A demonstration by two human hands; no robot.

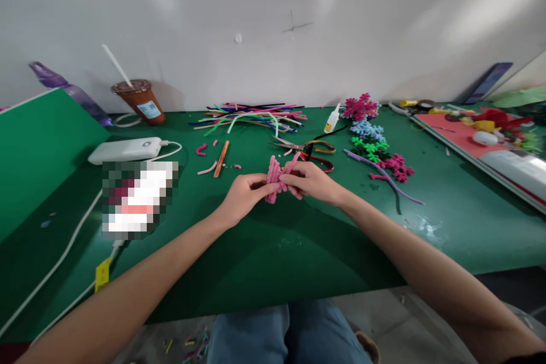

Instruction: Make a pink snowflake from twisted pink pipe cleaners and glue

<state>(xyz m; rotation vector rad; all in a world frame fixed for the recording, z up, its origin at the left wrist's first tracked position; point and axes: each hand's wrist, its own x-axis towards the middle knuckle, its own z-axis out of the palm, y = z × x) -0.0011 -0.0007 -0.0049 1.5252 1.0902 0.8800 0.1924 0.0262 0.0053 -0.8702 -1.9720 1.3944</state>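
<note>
My left hand (245, 196) pinches a bundle of pink pipe cleaners (273, 179), held upright over the green table (256, 273). From the other side my right hand (309, 181) grips a pink piece of the same bundle, one end sticking up past its fingers. Just behind my hands lie scissors with yellow handles (322, 146) and a red-handled tool (319, 164), partly hidden by the right hand. Left of them rest an orange-brown stick (222, 159) and short pink pipe cleaner pieces (207, 168).
A pile of coloured pipe cleaners (256, 116) lies by the wall. Finished snowflake shapes (369, 131), a glue bottle (333, 119) and a purple pipe cleaner (384, 173) are on the right. A drink cup (143, 105), power bank (125, 149) and cables are on the left.
</note>
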